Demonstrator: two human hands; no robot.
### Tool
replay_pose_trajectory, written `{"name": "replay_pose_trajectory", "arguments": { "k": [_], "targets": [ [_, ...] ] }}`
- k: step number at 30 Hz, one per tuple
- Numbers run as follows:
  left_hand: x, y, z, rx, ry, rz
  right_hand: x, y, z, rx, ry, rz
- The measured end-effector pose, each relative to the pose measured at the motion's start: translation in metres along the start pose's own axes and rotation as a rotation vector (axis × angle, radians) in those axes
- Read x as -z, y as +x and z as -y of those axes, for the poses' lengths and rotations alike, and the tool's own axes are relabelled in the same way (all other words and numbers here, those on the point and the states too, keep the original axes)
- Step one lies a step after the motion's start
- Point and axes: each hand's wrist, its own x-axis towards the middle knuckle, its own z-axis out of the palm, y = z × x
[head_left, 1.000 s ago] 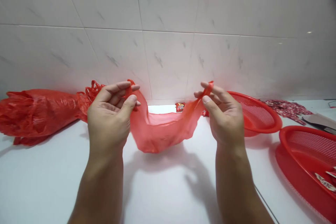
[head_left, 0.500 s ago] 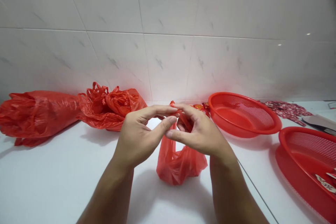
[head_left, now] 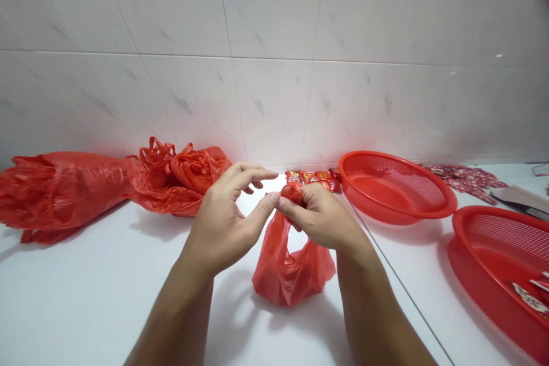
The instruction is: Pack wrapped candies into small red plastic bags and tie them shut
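Red handles of one bag, centre, clamped in the right hand's fingers; left hand, fingers apart; two baskets, right.

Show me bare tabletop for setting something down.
The widest patch of white tabletop lies front left, between the bulging red plastic bundle and the left forearm. A narrower one separates the right forearm from the nearer red mesh basket. Bundle, small red packets and farther basket crowd the tiled wall.
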Motion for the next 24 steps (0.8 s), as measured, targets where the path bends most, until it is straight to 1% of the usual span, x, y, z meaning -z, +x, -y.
{"name": "replay_pose_trajectory", "arguments": {
  "k": [2,4,10,15,20,22,24],
  "targets": [
    [0.006,0.000,0.001,0.033,0.055,0.066,0.004,-0.001,0.002,0.005,0.002,-0.012],
    [0.009,0.000,0.002,0.034,0.090,0.115,0.008,-0.001,0.002,0.016,0.017,0.003],
    [0.006,0.000,0.004,-0.046,0.157,0.075,0.013,-0.001,0.001,0.068,0.025,0.011],
    [0.006,0.000,0.004,-0.030,0.115,0.099,0.016,-0.003,0.000,0.077,0.033,0.034],
    [0.007,-0.001,0.001,-0.030,0.101,0.166,0.018,-0.005,-0.002,0.082,0.068,0.079],
    [0.007,-0.001,-0.001,-0.029,0.106,0.167,0.018,-0.004,-0.003,0.090,0.083,0.079],
    [0.006,-0.001,-0.002,-0.030,0.110,0.142,0.018,-0.003,-0.004,0.091,0.108,0.070]
  ]
}}
